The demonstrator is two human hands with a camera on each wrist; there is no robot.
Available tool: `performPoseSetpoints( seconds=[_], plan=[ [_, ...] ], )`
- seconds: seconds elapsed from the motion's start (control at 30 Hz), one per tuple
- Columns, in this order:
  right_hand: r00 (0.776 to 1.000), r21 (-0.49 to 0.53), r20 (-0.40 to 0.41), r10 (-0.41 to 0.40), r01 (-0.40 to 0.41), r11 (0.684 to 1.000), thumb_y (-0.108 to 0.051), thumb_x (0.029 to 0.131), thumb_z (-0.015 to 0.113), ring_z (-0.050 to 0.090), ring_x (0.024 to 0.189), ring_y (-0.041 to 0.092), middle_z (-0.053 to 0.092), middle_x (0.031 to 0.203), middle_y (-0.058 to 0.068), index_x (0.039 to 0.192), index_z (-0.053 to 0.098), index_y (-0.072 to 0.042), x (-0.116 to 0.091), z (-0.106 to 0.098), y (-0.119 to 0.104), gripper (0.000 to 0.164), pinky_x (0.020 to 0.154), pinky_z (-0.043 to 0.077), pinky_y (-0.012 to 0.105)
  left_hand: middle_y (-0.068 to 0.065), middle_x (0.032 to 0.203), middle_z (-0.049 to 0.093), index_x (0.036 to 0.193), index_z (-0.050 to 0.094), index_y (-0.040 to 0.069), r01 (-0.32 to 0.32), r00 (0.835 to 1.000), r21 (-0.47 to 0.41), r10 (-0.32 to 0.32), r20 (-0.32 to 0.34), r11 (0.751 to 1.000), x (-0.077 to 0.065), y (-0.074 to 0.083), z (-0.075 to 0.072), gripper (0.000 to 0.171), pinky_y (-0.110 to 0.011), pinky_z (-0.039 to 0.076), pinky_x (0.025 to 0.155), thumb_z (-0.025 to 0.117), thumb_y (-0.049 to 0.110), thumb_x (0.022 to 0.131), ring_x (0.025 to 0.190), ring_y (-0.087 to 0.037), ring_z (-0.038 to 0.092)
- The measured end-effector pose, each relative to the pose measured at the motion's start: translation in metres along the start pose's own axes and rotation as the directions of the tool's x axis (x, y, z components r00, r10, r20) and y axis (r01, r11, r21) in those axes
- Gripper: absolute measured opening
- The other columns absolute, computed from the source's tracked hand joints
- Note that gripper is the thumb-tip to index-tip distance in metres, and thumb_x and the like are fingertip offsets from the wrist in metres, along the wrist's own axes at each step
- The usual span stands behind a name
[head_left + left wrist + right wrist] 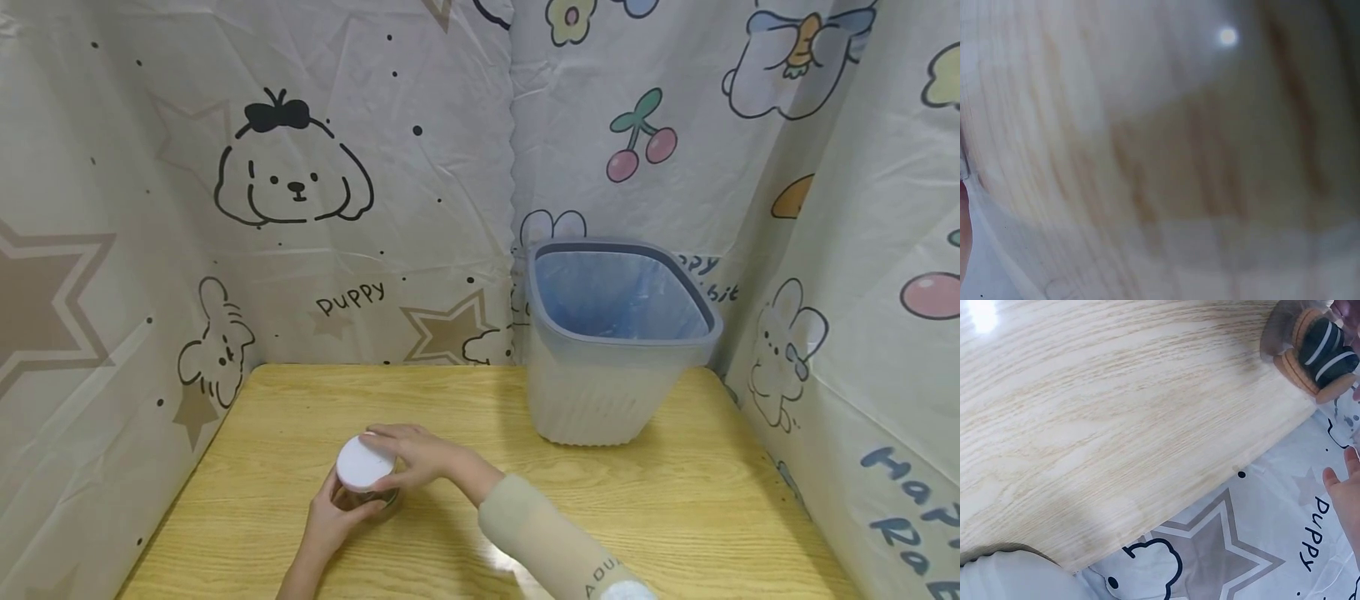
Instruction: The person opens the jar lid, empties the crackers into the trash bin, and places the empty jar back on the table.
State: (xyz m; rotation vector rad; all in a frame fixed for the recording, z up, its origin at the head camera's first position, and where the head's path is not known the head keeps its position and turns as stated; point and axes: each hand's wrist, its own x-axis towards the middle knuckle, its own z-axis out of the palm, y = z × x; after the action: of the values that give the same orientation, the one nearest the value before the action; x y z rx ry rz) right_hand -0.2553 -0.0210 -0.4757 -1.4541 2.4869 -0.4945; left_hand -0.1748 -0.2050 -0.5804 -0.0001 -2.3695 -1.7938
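A clear jar [384,498] with a white round lid [363,463] stands on the table, left of the middle in the head view. My left hand [330,518] grips the jar's side from the near left, thumb toward the front. From the right, my right hand [420,456] holds the lid's edge between thumb and fingers. In the right wrist view, dark sandwich cookies [1329,353] with white cream and tan ones show through the jar wall; some fingers [1350,494] appear at the right edge. The left wrist view shows mostly blurred tabletop [1147,156].
A tall bin [600,392] with a grey-blue rim and whitish sides stands at the back right of the wooden table [675,500]. Printed curtains [420,208] hang close behind the table and along both sides.
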Motion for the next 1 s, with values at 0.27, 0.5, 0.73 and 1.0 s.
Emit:
performPoseSetpoints(
  seconds=[0.27,0.5,0.73,1.0],
  plan=[
    [1.000,-0.036,0.029,-0.004,0.005,0.999,-0.039,0.087,0.058,0.023,0.135,0.019,0.024,0.149,0.006,0.146,0.024,-0.016,0.0021,-0.0036,-0.0016,0.071,0.112,0.018,0.038,-0.020,0.137,0.041,0.142,0.028,0.006,0.007,1.000,0.009,-0.007,-0.008,1.000,0.0005,0.0000,0.0001,0.093,-0.007,0.035,0.089,0.081,0.010,0.067,0.106,0.017,0.037],
    [0.998,-0.054,0.059,0.000,0.004,0.999,-0.039,0.087,0.058,0.022,0.136,0.019,0.023,0.150,0.006,0.146,0.023,-0.016,0.0032,-0.0076,-0.0047,0.072,0.112,0.017,0.041,-0.023,0.136,0.041,0.141,0.029,0.003,-0.006,0.999,0.021,0.007,-0.034,1.000,0.0008,-0.0023,0.0009,0.092,-0.006,0.037,0.088,0.081,0.007,0.065,0.114,-0.002,0.042],
    [0.998,-0.059,0.061,0.005,-0.001,0.998,-0.037,0.087,0.060,0.023,0.136,0.018,0.024,0.150,0.005,0.145,0.025,-0.017,0.0041,-0.0086,-0.0057,0.071,0.111,0.018,0.040,-0.022,0.136,0.042,0.142,0.028,0.003,0.014,0.999,0.048,-0.013,-0.036,0.999,0.0009,-0.0018,0.0008,0.094,-0.009,0.036,0.091,0.082,0.009,0.065,0.121,-0.025,0.041],
    [0.999,0.009,0.044,0.019,-0.019,1.000,-0.036,0.085,0.062,0.022,0.136,0.017,0.023,0.150,0.003,0.144,0.029,-0.019,0.0046,-0.0081,-0.0039,0.070,0.111,0.018,0.041,-0.022,0.136,0.042,0.142,0.028,0.004,0.002,0.999,0.042,-0.001,-0.033,0.999,0.0011,-0.0012,0.0005,0.094,-0.004,0.033,0.089,0.082,0.009,0.064,0.117,-0.006,0.044]
  ],
)
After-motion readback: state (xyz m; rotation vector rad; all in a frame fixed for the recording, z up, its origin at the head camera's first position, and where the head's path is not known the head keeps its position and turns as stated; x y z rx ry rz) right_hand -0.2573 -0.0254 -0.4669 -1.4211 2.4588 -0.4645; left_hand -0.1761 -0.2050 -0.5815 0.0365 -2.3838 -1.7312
